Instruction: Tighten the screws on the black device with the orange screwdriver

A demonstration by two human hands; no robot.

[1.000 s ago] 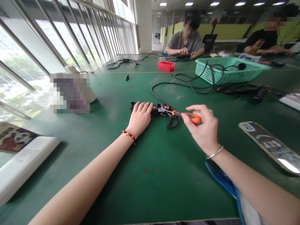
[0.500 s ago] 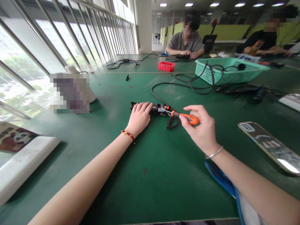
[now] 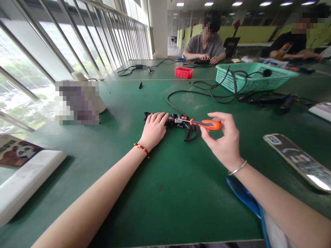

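On the green table my left hand is closed over the dark body of an opened corded device, which lies on its side. Its inner parts and some coloured wires show at the right end, and a black cable leads off from there. My right hand grips an orange and grey screwdriver by the handle, between thumb and fingers. The screwdriver's shaft points left, its tip at the exposed parts of the device; whether it touches a screw is too small to tell. A black loop-shaped piece lies just below the device's right end.
A green basket with cables stands at the back right, a red bin at the back. Black corded tools lie before the basket. A phone rests at right, a white box at left. Two people sit across the table.
My right hand has shifted slightly right and the screwdriver handle has come up a little, so it lies more level. My left hand and the device have stayed in place.
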